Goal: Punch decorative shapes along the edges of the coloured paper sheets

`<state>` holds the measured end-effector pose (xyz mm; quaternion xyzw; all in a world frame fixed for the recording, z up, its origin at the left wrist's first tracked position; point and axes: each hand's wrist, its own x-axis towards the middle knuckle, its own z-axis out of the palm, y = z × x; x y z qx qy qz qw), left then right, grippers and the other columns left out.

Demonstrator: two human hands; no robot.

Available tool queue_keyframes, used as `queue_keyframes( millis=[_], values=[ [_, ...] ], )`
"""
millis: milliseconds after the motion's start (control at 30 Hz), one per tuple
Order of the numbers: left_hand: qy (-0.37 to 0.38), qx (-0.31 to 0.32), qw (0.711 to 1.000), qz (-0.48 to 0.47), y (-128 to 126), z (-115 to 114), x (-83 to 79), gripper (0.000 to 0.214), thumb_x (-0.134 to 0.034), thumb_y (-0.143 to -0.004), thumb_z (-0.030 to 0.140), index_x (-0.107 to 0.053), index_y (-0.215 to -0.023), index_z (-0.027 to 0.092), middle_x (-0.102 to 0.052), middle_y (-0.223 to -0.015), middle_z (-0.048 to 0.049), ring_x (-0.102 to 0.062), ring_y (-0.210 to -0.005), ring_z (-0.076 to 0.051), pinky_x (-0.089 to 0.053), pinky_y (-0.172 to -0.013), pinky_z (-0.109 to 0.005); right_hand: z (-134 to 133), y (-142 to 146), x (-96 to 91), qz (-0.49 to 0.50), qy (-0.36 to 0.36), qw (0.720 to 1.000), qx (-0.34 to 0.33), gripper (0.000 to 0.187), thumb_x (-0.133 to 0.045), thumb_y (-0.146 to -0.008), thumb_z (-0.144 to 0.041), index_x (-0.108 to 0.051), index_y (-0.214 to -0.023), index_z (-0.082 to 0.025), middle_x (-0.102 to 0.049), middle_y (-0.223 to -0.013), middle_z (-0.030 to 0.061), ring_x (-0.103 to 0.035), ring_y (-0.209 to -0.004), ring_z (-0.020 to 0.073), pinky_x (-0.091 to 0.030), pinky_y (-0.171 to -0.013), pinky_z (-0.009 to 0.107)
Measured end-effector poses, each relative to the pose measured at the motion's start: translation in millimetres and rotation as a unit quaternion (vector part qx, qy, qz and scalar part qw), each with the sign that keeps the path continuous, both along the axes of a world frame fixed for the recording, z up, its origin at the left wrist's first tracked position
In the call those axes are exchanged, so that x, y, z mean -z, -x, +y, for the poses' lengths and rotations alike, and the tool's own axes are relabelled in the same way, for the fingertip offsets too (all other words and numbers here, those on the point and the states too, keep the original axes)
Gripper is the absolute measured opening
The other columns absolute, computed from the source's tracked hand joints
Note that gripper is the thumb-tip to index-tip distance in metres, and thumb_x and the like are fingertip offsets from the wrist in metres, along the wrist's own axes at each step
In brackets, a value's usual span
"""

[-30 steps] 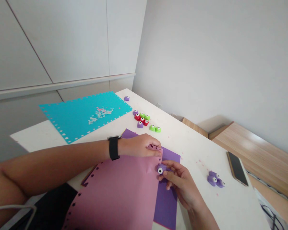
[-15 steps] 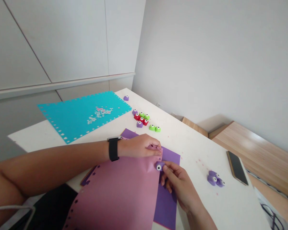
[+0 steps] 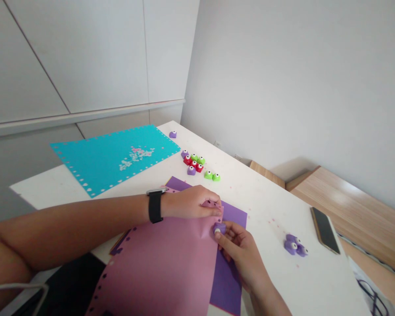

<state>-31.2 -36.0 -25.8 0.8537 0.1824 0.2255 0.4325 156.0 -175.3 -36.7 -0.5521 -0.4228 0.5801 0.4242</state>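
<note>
While left hand (image 3: 193, 202) pinches pink paper (image 3: 164, 263), right hand (image 3: 245, 250) grips purple punch (image 3: 220, 227), thumb (image 3: 226, 244) now over button (image 3: 217, 231).

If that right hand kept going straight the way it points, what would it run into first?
Probably the pink sheet of paper, just past the small purple plastic punch that the right hand holds, though depth is unclear.

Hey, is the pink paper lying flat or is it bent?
Bent: the pink paper bows where the left hand pinches it, and is dented beside the purple punch in the right hand.
</note>
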Motion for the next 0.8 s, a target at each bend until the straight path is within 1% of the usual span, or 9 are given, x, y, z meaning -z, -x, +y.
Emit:
queue_keyframes(
  millis=[167, 367, 633, 800],
  values=[
    [-0.005, -0.001, 1.000, -0.003, 0, 0, 1.0, 0.028, -0.065, -0.094, 0.042, -0.077, -0.099, 0.018, -0.077, -0.092, -0.0062, -0.068, -0.082, -0.017, -0.045, -0.071, -0.023, 1, 0, 4.1, 0.006, -0.013, 1.000, 0.011, 0.030, -0.079, -0.084, -0.043, -0.070, -0.098, -0.018, -0.053, -0.072, -0.0031, -0.039, -0.058, 0.0080, -0.028, -0.052, 0.022],
    [-0.012, 0.002, 1.000, -0.002, 0, 0, 1.2, 0.025, -0.066, -0.094, 0.040, -0.077, -0.099, 0.019, -0.078, -0.094, -0.0059, -0.069, -0.085, -0.018, -0.045, -0.073, -0.023, -1, -2, 9.7, 0.018, -0.015, 1.000, 0.002, 0.033, -0.080, -0.083, -0.041, -0.070, -0.105, -0.019, -0.058, -0.080, -0.0001, -0.042, -0.064, 0.0104, -0.031, -0.053, 0.022],
    [-0.008, 0.002, 1.000, -0.003, 1, -1, -1.5, 0.025, -0.066, -0.094, 0.040, -0.078, -0.098, 0.018, -0.078, -0.094, -0.0064, -0.070, -0.085, -0.018, -0.045, -0.073, -0.023, -1, -1, 10.8, 0.005, -0.021, 1.000, 0.004, 0.030, -0.079, -0.084, -0.041, -0.071, -0.104, -0.020, -0.061, -0.082, 0.0005, -0.048, -0.069, 0.0121, -0.035, -0.055, 0.023],
    [-0.008, 0.004, 1.000, -0.003, 1, -1, -3.1, 0.025, -0.066, -0.094, 0.040, -0.078, -0.098, 0.018, -0.078, -0.093, -0.0063, -0.069, -0.083, -0.018, -0.045, -0.073, -0.023, -1, -1, 9.9, 0.009, -0.022, 1.000, 0.007, 0.028, -0.081, -0.083, -0.039, -0.071, -0.101, -0.021, -0.064, -0.084, 0.0012, -0.053, -0.074, 0.0135, -0.039, -0.060, 0.024]
  ],
)
